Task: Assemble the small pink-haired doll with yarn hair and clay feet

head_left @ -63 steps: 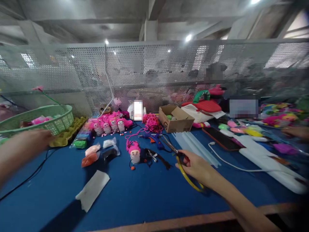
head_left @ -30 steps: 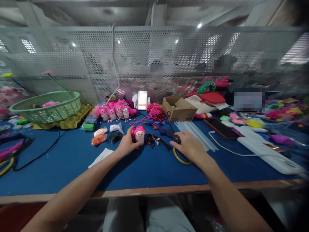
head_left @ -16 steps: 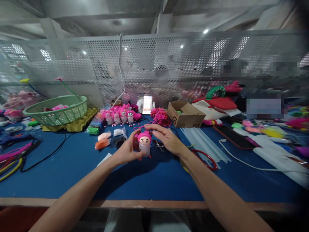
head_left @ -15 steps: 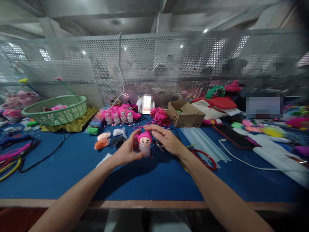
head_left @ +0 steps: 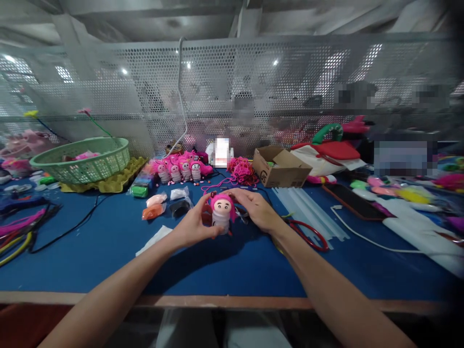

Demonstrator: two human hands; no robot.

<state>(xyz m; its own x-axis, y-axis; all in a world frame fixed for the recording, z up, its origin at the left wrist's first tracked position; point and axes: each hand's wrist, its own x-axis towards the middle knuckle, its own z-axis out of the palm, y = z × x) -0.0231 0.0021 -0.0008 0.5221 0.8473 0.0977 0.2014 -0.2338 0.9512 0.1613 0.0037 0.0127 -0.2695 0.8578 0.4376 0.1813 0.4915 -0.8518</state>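
A small doll (head_left: 221,212) with pink hair, a drawn face and a pale ringed body is held upright above the blue table. My left hand (head_left: 197,223) wraps its thumb and fingers around the doll's body from the left. On the other side, my right hand (head_left: 256,209) curls its fingers against the pink hair at the top right of the head. Those right fingertips are partly hidden behind the hair. Several similar pink-haired dolls (head_left: 185,172) stand in a row farther back.
A green basket (head_left: 83,162) rests on an egg tray (head_left: 125,176) at left. Bags of coloured clay (head_left: 154,211) lie near my left hand. Pink yarn (head_left: 243,170), a cardboard box (head_left: 282,169), clear plastic strips (head_left: 308,212) and a dark phone (head_left: 351,202) lie toward the right.
The doll has shifted slightly right and turned a little. More pink hair now shows down its right side. Both hands stay at it, and the view has tipped slightly.
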